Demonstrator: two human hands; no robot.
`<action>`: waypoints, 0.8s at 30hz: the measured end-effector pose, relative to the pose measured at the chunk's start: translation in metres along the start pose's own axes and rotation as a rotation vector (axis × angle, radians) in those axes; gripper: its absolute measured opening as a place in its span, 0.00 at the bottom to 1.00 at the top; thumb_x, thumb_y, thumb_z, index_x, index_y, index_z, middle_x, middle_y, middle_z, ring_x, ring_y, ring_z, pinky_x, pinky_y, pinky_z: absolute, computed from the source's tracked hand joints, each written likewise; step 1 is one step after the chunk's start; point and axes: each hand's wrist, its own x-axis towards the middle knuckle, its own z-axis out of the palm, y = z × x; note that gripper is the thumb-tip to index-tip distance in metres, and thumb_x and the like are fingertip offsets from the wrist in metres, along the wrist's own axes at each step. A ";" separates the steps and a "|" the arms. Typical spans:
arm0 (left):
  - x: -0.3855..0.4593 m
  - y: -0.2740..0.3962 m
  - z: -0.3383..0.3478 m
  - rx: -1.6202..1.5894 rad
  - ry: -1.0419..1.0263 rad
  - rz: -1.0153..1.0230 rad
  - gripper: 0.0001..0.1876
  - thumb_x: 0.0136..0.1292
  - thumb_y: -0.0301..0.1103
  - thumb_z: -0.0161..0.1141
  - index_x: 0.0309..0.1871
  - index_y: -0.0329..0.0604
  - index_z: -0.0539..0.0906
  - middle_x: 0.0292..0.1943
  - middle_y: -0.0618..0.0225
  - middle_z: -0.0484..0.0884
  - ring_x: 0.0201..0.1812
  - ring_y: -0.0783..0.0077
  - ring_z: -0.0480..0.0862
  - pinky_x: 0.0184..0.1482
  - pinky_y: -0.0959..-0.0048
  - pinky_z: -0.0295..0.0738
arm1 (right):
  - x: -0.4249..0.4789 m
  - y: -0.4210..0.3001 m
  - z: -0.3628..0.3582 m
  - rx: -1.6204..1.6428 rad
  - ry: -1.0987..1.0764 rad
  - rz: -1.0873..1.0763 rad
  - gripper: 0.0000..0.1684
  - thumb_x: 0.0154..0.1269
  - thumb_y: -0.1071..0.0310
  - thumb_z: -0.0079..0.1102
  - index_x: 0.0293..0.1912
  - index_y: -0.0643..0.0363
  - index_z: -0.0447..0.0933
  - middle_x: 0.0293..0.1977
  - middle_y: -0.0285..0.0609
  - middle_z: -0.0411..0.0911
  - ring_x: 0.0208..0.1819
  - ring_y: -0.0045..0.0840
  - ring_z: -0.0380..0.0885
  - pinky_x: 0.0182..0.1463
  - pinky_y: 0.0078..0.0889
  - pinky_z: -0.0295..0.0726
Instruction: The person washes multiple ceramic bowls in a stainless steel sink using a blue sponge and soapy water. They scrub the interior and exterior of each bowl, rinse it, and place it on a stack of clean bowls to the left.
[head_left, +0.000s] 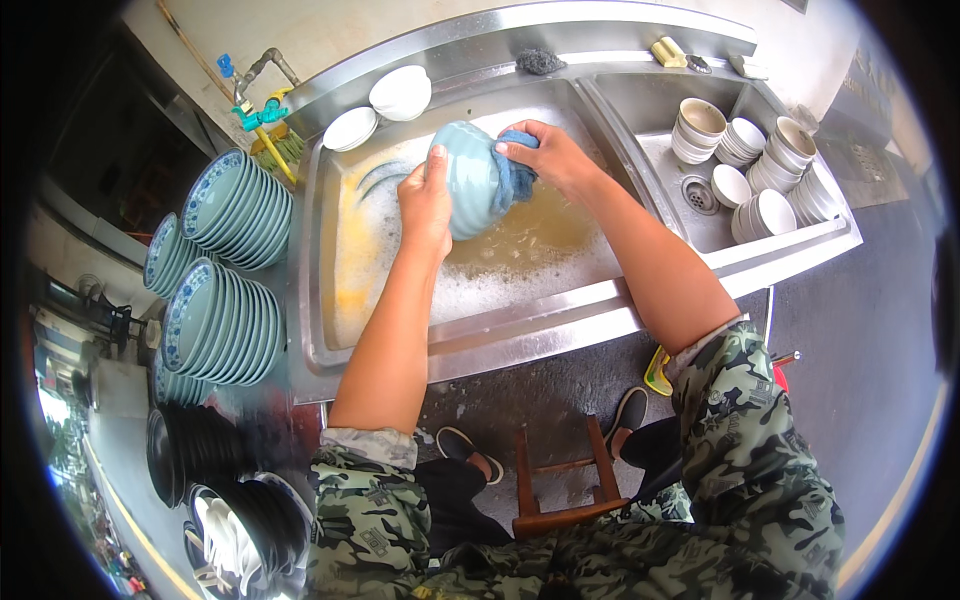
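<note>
Above the soapy water of the left sink basin (525, 296), my left hand (429, 196) grips a pale blue-green ribbed bowl (466, 180) by its near left side, thumb on the surface. My right hand (551, 154) pinches a wet blue cloth (514, 176) against the bowl's right side. The bowl is tilted, and its inside is hidden. Curved rims of other dishes (382, 176) show in the suds to the left. White dishes (351, 129) and white bowls (401, 91) rest at the basin's back left corner.
Stacked blue-rimmed plates (225, 322) stand left of the sink, with black dishes (191, 454) and white spoons (225, 536) nearer me. The right basin (660, 97) holds stacked bowls (769, 214). A steel-wool scourer (540, 61) lies on the back ledge. A wooden stool (566, 517) stands below.
</note>
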 end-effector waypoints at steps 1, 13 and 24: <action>0.002 0.000 -0.002 -0.009 -0.022 -0.022 0.28 0.79 0.51 0.60 0.61 0.29 0.81 0.54 0.60 0.86 0.53 0.71 0.83 0.57 0.67 0.79 | 0.001 0.001 -0.001 -0.005 -0.006 -0.010 0.19 0.69 0.60 0.74 0.53 0.60 0.82 0.43 0.38 0.85 0.44 0.21 0.82 0.49 0.28 0.81; 0.006 0.002 -0.006 -0.054 0.069 -0.077 0.35 0.77 0.55 0.60 0.72 0.31 0.74 0.69 0.54 0.78 0.67 0.62 0.78 0.70 0.58 0.73 | 0.006 0.005 -0.008 -0.072 -0.018 -0.036 0.16 0.70 0.65 0.71 0.52 0.62 0.84 0.43 0.39 0.87 0.43 0.21 0.83 0.48 0.30 0.83; 0.014 0.005 -0.020 -0.211 0.084 -0.191 0.34 0.78 0.57 0.58 0.71 0.35 0.75 0.67 0.59 0.80 0.65 0.60 0.81 0.68 0.54 0.76 | 0.007 0.011 -0.024 0.072 -0.210 0.126 0.12 0.67 0.70 0.72 0.50 0.60 0.85 0.42 0.38 0.87 0.43 0.21 0.84 0.49 0.28 0.82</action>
